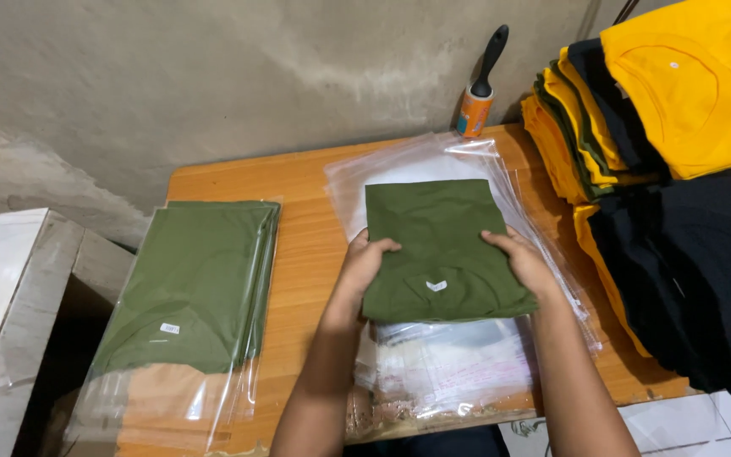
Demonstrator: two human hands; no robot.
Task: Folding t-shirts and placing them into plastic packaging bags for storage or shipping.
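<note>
Both the left hand and right hand grip the side edges of a folded green shirt. It lies on clear plastic bags spread over the wooden surface, apparently not yet inside one.

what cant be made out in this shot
Head view:
- Folded green shirt: its small neck label is too small to make out.
- Left hand and right hand: fingertips hidden under the shirt's edges.
- Black shirt stack: cut off by the right edge.
</note>
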